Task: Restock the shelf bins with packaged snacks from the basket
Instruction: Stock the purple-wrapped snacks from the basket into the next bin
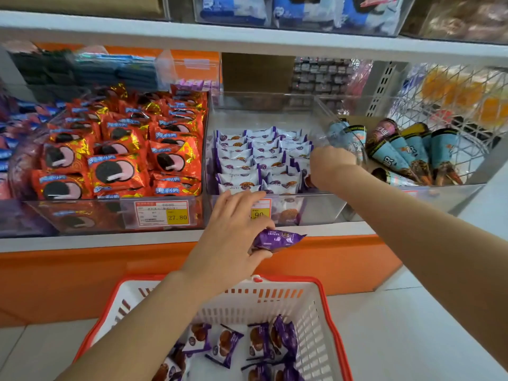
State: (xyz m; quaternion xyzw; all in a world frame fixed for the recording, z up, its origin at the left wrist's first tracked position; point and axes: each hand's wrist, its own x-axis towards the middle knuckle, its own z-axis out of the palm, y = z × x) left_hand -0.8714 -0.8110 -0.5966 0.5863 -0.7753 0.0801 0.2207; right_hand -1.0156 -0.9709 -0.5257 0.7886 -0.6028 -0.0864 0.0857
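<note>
Head view: you look down at a shelf [82,240] of clear bins, with a basket on the floor below it.
Left hand: your left hand [233,232] is in front of the middle bin's front wall, above the basket's far rim. Its thumb and fingers pinch a purple snack packet.
Purple snack packet: the purple snack packet [277,239] sticks out to the right of your left hand, level with the shelf's front edge and outside the bin.
Right hand: your right hand [330,166] reaches into the middle bin at its right edge, the back of the hand towards you. The fingers curl downward out of sight, so you cannot tell whether they hold anything.
Middle bin: the middle bin [324,207] holds white-and-purple packets [255,158] standing in neat rows from front to back. Its back part is bare.
Basket: the basket [324,312] is white with a red rim. Loose purple packets [225,345] lie on its bottom.
Left bin: red-orange cookie packs [115,160] are piled up to its front wall, which carries a price tag [162,213] reading 27.80.
Right bin: wrapped cones [412,152] lean against one another, just beside the middle bin's right wall.
</note>
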